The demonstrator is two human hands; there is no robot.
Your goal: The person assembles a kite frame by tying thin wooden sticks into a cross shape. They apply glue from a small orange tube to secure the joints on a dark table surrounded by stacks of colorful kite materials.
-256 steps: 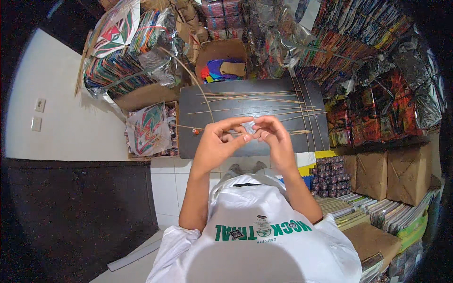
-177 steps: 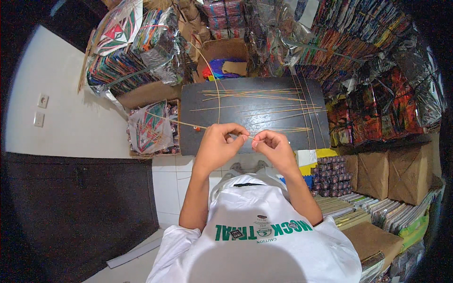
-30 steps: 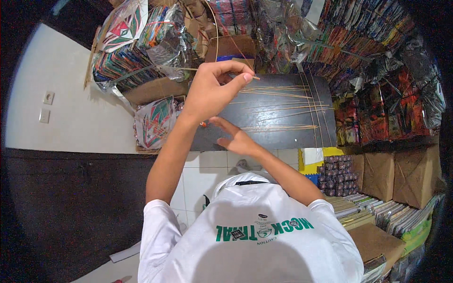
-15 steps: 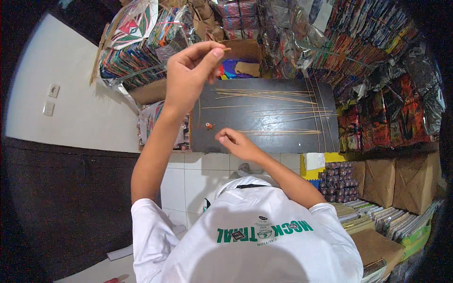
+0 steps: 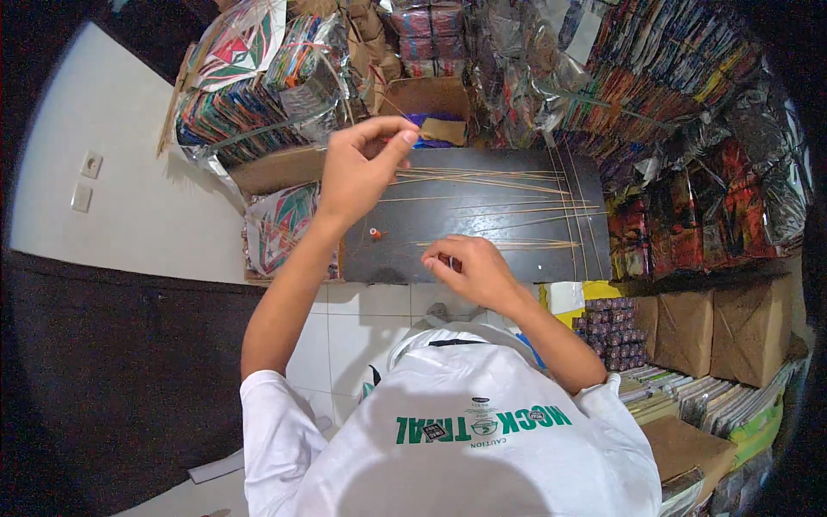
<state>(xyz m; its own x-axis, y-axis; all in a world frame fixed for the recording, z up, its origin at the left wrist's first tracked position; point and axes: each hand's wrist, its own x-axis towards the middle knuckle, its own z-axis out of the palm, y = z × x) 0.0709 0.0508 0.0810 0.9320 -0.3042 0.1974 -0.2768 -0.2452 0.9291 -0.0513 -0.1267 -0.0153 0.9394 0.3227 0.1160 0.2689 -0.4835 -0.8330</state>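
Note:
My left hand [image 5: 362, 172] is raised over the far left part of the dark table [image 5: 413, 265]. Its thumb and forefinger pinch a thin bamboo stick [image 5: 398, 110], seen only in part against the clutter behind. Lower and to the right, my right hand [image 5: 469, 265] hovers by the near edge with its fingertips pressed together. What they hold, if anything, is too fine to make out. A small orange-and-white spool [image 5: 376, 233] lies on the table between my hands. Several thin bamboo sticks [image 5: 491, 177] lie crosswise beyond my right hand, with others near it.
Tall stacks of folded, colourful sheets [image 5: 250, 112] crowd the back left. Plastic-wrapped bundles [image 5: 689, 207] rise on the right. An open cardboard box [image 5: 431, 93] stands behind the table. Brown paper packages [image 5: 749, 332] and small dark boxes [image 5: 613, 332] sit at the lower right.
My left hand has come down and slightly right, still pinching the stick. My right hand has shifted right and a little nearer, its fingers curled.

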